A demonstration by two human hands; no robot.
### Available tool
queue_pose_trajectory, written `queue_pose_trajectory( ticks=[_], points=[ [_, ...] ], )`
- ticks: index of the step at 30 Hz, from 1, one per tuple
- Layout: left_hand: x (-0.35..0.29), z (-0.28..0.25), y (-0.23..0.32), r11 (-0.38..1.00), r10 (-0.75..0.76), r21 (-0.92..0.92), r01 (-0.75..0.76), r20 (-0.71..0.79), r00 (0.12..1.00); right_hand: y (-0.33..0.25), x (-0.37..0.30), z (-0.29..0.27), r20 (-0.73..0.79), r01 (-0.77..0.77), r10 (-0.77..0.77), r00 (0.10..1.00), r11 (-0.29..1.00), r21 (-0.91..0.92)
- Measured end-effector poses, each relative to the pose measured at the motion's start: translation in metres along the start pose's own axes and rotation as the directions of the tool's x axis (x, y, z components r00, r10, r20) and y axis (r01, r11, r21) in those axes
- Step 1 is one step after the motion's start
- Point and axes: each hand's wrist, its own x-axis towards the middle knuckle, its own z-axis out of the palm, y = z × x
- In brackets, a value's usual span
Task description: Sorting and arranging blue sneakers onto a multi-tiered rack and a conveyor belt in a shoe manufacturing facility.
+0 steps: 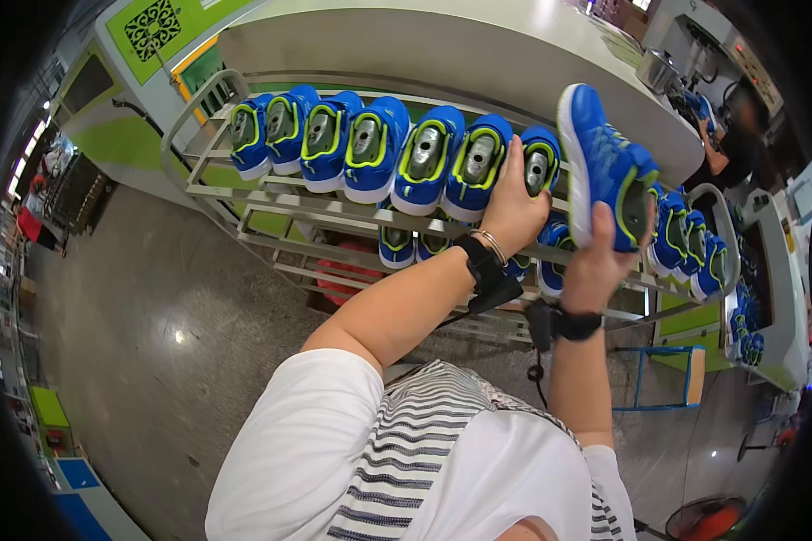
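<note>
My right hand (597,266) grips a blue sneaker (595,135) by its heel end, lifted above the rack with the toe pointing up and the white sole turned left. Lime trim edges its collar, and a dark last fills the opening. At the top tier of the metal rack (316,209), my left hand (517,206) is closed around the heel of another blue sneaker (541,144); part of its grip is hidden. To the left of that hand, several matching sneakers (424,162) stand in a row, heels toward me, with grey metal lasts inside.
More sneakers (673,236) stand at the rack's right end, and others sit on a lower tier. A long pale counter (406,59) runs behind the rack. Another person (740,135) is at a machine at the far right. A blue metal frame (659,379) stands on the floor.
</note>
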Motion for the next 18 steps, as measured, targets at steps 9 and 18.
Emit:
queue_pose_trajectory(
  ticks=[9, 18],
  points=[
    [-0.003, -0.003, -0.009, 0.993, 0.026, 0.120, -0.018, -0.067, 0.997, 0.063, 0.003, -0.014, -0.030, 0.102, -0.105, 0.994, 0.993, -0.066],
    [-0.004, -0.025, -0.014, 0.988, 0.003, 0.157, 0.007, -0.061, 0.998, 0.071, 0.004, -0.033, 0.010, 0.027, -0.027, 1.000, 1.000, 0.003]
  ],
)
